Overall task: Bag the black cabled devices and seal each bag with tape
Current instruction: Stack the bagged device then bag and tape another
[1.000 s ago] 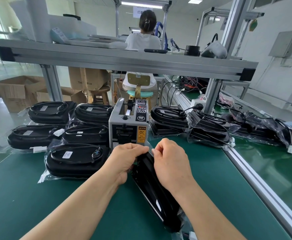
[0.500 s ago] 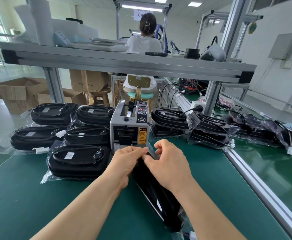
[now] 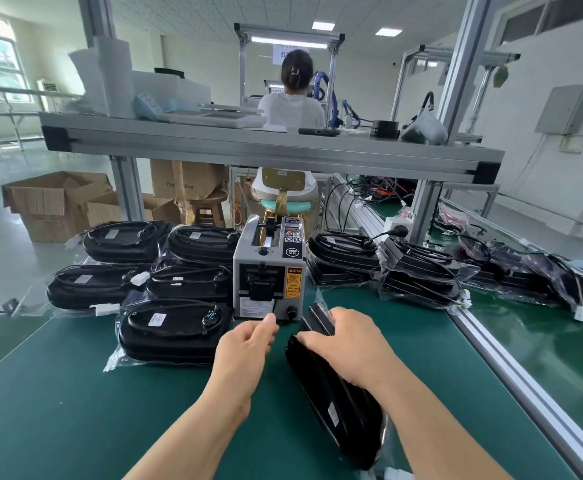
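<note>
Green matting covers the table (image 3: 75,410), and on it, right of centre, lies the black device (image 3: 335,403) in its clear bag, running slantwise from the near edge up toward the tape dispenser (image 3: 269,271). The right hand (image 3: 348,344) is on the device's far end, fingers curled over the folded bag mouth and gripping it against the black body. The left hand (image 3: 245,344) is just beside it, apart from the bag, with its fingertips pinched together right at the dispenser's lower front. Whether a strip of tape sits in that pinch cannot be told.

Left of the dispenser, five bagged devices (image 3: 175,327) lie in a cluster, cables coiled on top. More bagged units (image 3: 418,271) are stacked to its right. Beyond the shelf, a person (image 3: 291,105) sits facing away, and cardboard boxes (image 3: 51,202) stand on the floor.
</note>
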`<state>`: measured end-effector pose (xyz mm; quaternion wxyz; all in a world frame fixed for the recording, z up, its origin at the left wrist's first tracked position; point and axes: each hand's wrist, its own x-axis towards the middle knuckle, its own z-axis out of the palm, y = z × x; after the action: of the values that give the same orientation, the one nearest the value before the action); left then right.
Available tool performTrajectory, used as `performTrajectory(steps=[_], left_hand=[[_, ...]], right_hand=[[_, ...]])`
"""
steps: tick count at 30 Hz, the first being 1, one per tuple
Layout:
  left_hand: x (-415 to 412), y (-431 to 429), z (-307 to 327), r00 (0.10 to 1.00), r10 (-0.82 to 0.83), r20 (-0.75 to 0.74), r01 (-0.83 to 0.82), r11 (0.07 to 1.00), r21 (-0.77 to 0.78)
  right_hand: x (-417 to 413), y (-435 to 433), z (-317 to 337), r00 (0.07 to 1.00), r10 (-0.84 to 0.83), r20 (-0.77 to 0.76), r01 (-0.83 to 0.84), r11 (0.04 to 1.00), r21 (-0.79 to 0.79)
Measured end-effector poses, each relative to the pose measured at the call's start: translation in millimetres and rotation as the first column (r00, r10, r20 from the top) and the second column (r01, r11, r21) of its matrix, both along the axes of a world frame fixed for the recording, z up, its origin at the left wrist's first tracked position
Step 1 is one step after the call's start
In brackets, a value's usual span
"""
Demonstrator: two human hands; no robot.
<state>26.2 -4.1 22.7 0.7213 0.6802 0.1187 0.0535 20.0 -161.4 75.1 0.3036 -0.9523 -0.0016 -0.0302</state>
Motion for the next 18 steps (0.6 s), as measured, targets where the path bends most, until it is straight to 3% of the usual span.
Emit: performTrajectory(steps=[3, 8, 12, 18], left_hand=[[-8.9, 4.7, -4.4, 1.000, 0.005, 0.011, -0.005, 0.999, 0.040], [-14.4, 2.3, -7.2, 0.999, -0.038, -0.003, 0.038, 0.998, 0.056], [-14.6, -2.7, -3.1, 0.993, -0.118, 0.008, 0.118, 0.993, 0.001], [-19.8, -9.6, 8.6, 0.951, -0.298, 0.084, 0.303, 0.952, -0.053]], right_hand=[[-11.4, -10.1, 1.0, 0.999, -0.029, 0.043, 0.018, 0.973, 0.228], [-28.2, -14.0, 0.1, 0.994, -0.016, 0.110, -0.051, 0.818, 0.574], [-43.4, -15.2, -7.7, 0.982, 0.064, 0.178, -0.173, 0.688, 0.705], [-57.8, -18.5, -16.9, 0.955, 0.088, 0.284, -0.283, 0.570, 0.772]])
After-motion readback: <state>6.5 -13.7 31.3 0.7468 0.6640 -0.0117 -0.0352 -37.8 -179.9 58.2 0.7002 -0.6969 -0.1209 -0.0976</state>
